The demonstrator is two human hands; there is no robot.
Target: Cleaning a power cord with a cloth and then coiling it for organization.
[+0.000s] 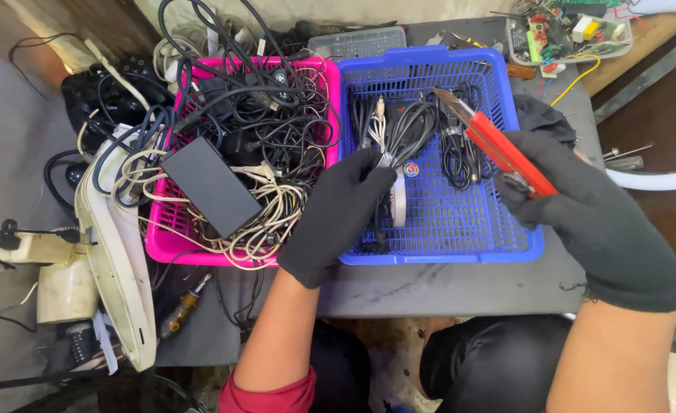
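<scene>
Inside the blue basket [506,237], which serves as the reference for all positions, the gloved left hand [338,214] rests at the near-left corner, its fingers [372,177] closed around a bundled cable [399,134]. The cable's long axis runs from those fingers away from the person toward the basket's far wall, with a slight lean to the right. The gloved right hand [583,222] sits over the basket's right edge, its fingers wrapped around the handle of a red cutter [498,149]. The cutter's long axis slants from the near right to the far left, and its metal tip lies over the basket's far half, just right of the cable and apart from it. The cable therefore lies to the left of the cutter tip, and the left hand is the nearer of the two, already holding it. A second black cable coil [454,157] lies in the basket under the cutter. Left of the basket, touching it, stands a pink basket [158,245] heaped with tangled wires and a black adapter [210,186]. Both baskets stand on the grey counter [460,287]. A circuit-board tray [567,30] sits beyond the basket's far-right corner.
</scene>
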